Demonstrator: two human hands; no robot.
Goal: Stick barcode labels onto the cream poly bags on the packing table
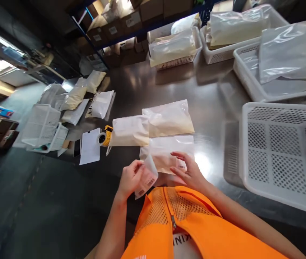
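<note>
My left hand [133, 177] is closed on a curling strip of barcode labels [148, 180], held over the table's front edge. Beside it, my right hand [189, 171] has its fingers apart at the lower right corner of the nearest plastic bag [163, 147], next to a small barcode label [181, 166] on it. Whether the fingertips touch the bag I cannot tell. Two more pale bags lie just behind: one bag [130, 131] to the left and another bag [168, 118] to the right, their edges meeting or overlapping.
On the metal table [131, 81], a yellow tape dispenser [106, 136], white papers [90, 145] and a phone [77, 148] lie left. Several packed bags [76, 95] sit beyond. A white basket [277, 154] stands right; baskets of plastic bags [176, 46] line the back.
</note>
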